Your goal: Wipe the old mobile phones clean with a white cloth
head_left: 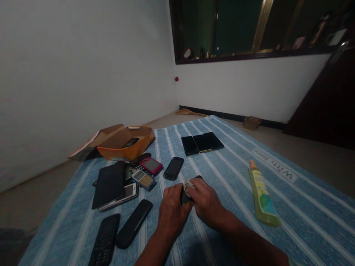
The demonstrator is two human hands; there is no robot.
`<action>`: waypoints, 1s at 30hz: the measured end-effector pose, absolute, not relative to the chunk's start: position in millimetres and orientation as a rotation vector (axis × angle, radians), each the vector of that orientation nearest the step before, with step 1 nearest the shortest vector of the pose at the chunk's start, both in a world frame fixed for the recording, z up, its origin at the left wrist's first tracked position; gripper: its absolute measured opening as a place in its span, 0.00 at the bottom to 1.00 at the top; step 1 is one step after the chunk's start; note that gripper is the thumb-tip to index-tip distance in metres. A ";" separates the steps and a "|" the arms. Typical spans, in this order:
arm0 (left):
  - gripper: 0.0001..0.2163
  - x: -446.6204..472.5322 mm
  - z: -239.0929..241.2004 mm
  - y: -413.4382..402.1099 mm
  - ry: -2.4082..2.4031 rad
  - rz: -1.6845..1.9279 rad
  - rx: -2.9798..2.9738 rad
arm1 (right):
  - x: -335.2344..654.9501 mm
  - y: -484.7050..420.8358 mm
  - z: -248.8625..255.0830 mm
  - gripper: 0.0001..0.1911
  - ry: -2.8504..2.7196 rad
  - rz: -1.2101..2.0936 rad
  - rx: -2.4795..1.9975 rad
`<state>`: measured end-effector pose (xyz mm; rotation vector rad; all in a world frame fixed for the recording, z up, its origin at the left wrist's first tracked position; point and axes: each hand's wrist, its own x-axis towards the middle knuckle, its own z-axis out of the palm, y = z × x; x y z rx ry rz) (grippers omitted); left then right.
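Note:
My left hand [172, 212] grips a black phone [185, 195] by its near end, low over the blue striped cloth [230, 173]. My right hand [205, 201] presses a small pale wipe [189, 184] onto the phone's face with closed fingers. A black smartphone [173, 168] lies just beyond the hands. Further back, three dark phones [202, 143] lie side by side. To the left sits a pile of old phones [138, 173], among them a pink one [151, 165] and a keypad one [143, 179].
A yellow-green bottle [262, 195] lies on the cloth at the right. An open orange cardboard box [124, 142] holding a phone stands at the back left. Two long black handsets [119, 231] lie near the front left. White walls enclose the corner; a dark cabinet [327, 99] stands at right.

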<state>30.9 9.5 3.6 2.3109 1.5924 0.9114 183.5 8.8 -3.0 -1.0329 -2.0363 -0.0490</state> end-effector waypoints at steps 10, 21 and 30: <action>0.13 20.5 5.9 9.6 1.427 0.978 2.286 | 180.0 12.0 -11.6 0.13 -2.148 -0.048 -1.034; 0.20 19.8 0.0 7.5 1.453 0.976 2.310 | 219.5 20.1 -9.9 0.16 -1.925 -0.266 -1.274; 0.16 19.8 -2.9 8.1 1.415 1.005 2.297 | 191.0 9.0 -10.2 0.13 -2.253 -0.259 -1.091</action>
